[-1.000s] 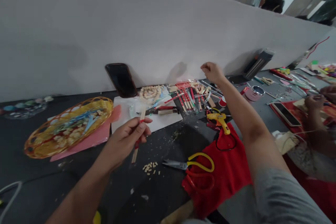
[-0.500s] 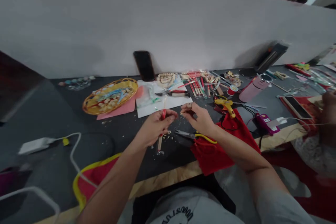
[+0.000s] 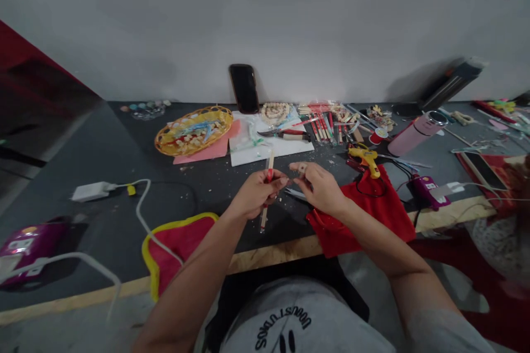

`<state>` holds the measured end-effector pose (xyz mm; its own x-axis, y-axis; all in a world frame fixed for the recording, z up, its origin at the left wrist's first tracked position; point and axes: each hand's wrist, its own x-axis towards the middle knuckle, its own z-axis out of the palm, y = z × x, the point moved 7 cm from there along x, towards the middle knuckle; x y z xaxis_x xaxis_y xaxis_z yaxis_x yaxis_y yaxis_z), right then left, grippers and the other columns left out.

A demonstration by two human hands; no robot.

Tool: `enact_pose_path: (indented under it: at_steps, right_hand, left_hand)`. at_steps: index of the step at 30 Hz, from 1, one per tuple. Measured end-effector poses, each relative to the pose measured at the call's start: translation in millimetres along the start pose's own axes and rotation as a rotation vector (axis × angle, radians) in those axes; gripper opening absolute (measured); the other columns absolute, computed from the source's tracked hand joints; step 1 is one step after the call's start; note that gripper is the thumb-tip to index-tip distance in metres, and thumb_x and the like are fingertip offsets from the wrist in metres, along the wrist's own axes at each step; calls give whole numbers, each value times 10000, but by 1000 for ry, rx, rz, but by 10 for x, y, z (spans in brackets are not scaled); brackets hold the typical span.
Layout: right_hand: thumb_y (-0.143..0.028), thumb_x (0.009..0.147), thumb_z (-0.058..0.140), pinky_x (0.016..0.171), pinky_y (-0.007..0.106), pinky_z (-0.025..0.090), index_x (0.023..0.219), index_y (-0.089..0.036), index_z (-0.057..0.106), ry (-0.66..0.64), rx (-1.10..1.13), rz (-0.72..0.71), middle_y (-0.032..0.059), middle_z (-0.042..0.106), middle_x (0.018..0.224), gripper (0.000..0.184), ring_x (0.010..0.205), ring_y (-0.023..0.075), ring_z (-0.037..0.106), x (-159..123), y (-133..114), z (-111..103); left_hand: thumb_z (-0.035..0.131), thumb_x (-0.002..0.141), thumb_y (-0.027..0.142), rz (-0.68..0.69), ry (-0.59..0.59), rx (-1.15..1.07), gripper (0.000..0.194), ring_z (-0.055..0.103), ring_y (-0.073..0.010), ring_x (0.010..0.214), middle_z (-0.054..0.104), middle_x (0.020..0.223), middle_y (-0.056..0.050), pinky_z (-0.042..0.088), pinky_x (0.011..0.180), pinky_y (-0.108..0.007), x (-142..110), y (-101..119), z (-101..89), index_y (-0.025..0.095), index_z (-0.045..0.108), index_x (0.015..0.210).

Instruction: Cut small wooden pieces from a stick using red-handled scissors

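left hand (image 3: 259, 193): fingers clamped on a red-banded wooden stick (image 3: 271, 160), which stands tilted, top end above the fingers, lower end below them, over the near part of the dark table (image 3: 124, 160).

right hand (image 3: 323, 187): just beside the left, thumb and forefinger bent toward each other, tips near the left fingertips. cannot tell if they meet or pinch anything. pale band round one finger.

under the right hand: scissors (image 3: 295, 194), blades poking out to the left, handles partly hidden, red cloth (image 3: 391, 204) beneath and beside. yellow glue gun (image 3: 366, 160) at the far edge of the cloth.

beyond the hands: white paper (image 3: 285, 149) with red-and-black pliers (image 3: 293, 134) and a coil of pale beads (image 3: 275, 113) on it. to its left, yellow basket (image 3: 166, 150) of small pieces, partly over pink paper (image 3: 207, 153). dark phone (image 3: 244, 88) propped against the wall (image 3: 186, 27).

right of the white paper: more red-banded sticks (image 3: 323, 128), red spool (image 3: 377, 136), pink flask (image 3: 414, 135), tilted in view. far right, a person (image 3: 505, 242), partly in view.
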<state>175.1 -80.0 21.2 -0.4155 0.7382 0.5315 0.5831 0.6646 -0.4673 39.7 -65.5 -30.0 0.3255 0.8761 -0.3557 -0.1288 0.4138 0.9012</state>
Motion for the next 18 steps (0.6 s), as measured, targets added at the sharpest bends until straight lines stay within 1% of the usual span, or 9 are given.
enact_pose_path:
  at_steps: [2,3,5,7,9,11,13,16,18]
  right_hand:
    - [-157,927,480,907,348,521,1113,-202,564,-70,-73,81,100,646,1148,210,1098,203,603,-85,91,-50]
    - [-163,923,494,906,364,516,1074,-195,573,-140,-124,118,99,655,1097,174,1070,218,608,-156,140,-56]
    - [-173,910,531,885,395,510,1014,-180,579,-331,-242,204,89,670,997,115,979,240,626,-362,247,-28]
    - [-192,897,563,869,401,507,1024,-165,575,-495,-336,258,97,664,983,131,958,249,624,-601,316,14]
    - [-211,868,609,890,420,498,1072,-146,569,-578,-407,273,122,649,1039,218,1003,270,609,-796,336,49]
    - [-219,850,628,913,437,490,1111,-143,562,-592,-440,279,141,630,1101,280,1035,282,595,-914,342,75]
    - [-210,841,622,921,438,490,1148,-152,551,-566,-412,286,140,628,1117,320,1045,277,596,-962,361,84]
    - [-197,799,629,878,416,521,1171,-163,544,-480,-296,334,122,647,1073,383,991,261,630,-956,448,31]
    - [-191,766,636,853,399,538,1157,-181,553,-383,-191,388,111,647,1089,400,979,252,646,-912,526,-54]
  left_hand:
    - [833,623,351,-9,0,-32,335,279,-18,384,413,484,77,169,355,-143,-13,-2,-64,124,624,752]
    - [834,627,334,-11,1,-51,323,276,-14,380,433,488,70,166,354,-141,-16,7,-106,118,633,758]
    - [841,620,303,-3,10,-104,309,275,-5,375,490,516,48,160,346,-136,-14,46,-208,109,643,758]
    - [864,579,261,44,50,-208,317,305,6,394,583,625,5,165,342,-120,3,119,-340,101,638,735]
    - [873,558,224,79,71,-300,321,332,14,421,640,747,-33,166,341,-99,34,178,-446,95,633,729]
    - [864,571,196,83,74,-357,299,336,14,428,639,762,-33,172,337,-88,78,194,-504,96,625,720]
    - [854,590,184,61,59,-367,278,334,14,428,628,750,-27,177,332,-83,128,166,-510,95,622,716]
    - [853,601,196,14,27,-327,275,330,14,431,615,741,-22,187,332,-79,204,79,-476,95,629,724]
    - [856,605,221,5,3,-301,282,328,10,437,599,722,-14,195,334,-79,250,27,-462,96,635,727]
